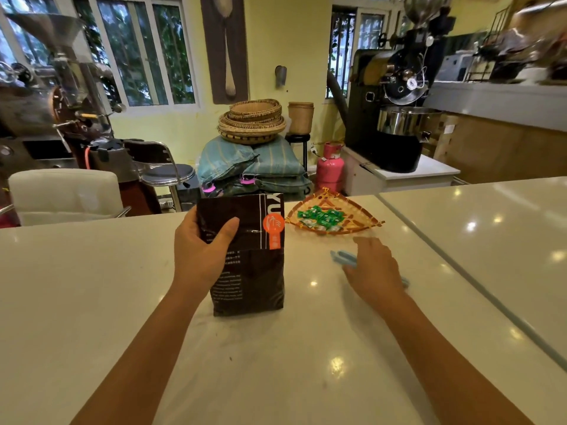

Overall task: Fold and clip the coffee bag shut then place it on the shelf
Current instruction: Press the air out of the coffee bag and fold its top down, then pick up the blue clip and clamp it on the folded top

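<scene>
Now: left hand (202, 253) grips coffee bag (248, 265) | right hand (372, 268) hides blue clip (343, 258), grip unclear

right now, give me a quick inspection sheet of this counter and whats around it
surface: glossy white counter, bare in front, seam on the right
job's things: dark coffee bag upright, top folded over; blue bag clip lying flat beside it, partly under the right hand
clutter: woven fan-shaped tray holding green wrapped candies, behind the clip
grippers: left hand grips the bag's folded top; right hand is over the clip, grasp not clear
cables: nothing seen on the counter
surroundings: coffee roaster, pink gas cylinder, stacked baskets on sacks, white chair
</scene>
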